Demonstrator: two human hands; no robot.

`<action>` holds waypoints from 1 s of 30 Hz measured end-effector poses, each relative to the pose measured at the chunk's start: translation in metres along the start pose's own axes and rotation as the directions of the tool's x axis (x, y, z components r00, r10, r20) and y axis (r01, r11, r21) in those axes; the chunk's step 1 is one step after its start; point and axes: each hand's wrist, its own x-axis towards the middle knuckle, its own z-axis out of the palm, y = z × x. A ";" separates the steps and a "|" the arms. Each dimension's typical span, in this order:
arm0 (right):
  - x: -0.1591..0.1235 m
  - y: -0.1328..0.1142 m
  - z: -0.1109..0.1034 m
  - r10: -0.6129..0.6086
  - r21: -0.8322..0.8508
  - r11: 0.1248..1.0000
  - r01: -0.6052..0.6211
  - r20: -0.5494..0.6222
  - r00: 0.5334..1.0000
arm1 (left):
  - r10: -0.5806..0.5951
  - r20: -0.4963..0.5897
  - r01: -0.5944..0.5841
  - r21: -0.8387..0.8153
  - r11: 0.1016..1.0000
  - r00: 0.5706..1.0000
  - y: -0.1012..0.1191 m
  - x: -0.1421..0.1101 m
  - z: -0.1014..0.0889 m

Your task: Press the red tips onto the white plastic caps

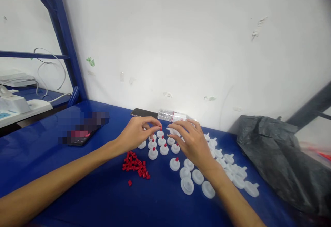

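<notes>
My left hand [138,133] pinches a small red cap [161,128] at the tip of a white round plastic spout piece [160,134]. Several more spout pieces wearing red caps stand around it, among them a nearer one [152,154]. To the right, my right hand [190,140] hovers with thumb and fingers curved and apart. A white spout tip [168,128] shows by its fingertips; contact with it cannot be made out. Below my left wrist lies a loose pile of red caps [134,163], one cap [130,183] lying apart.
Uncapped white pieces [239,180] spread over the blue table [103,189] right of my right hand. A black plastic bag [279,158] lies at the right. Against the wall are a phone [144,113] and a clear bottle [172,115]. A power strip [33,108] sits far left.
</notes>
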 end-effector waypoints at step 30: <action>0.005 -0.020 -0.005 -0.109 0.243 0.961 0.136 -0.119 0.987 | 0.374 0.148 -0.403 0.369 0.838 0.915 -0.027 -0.013 0.018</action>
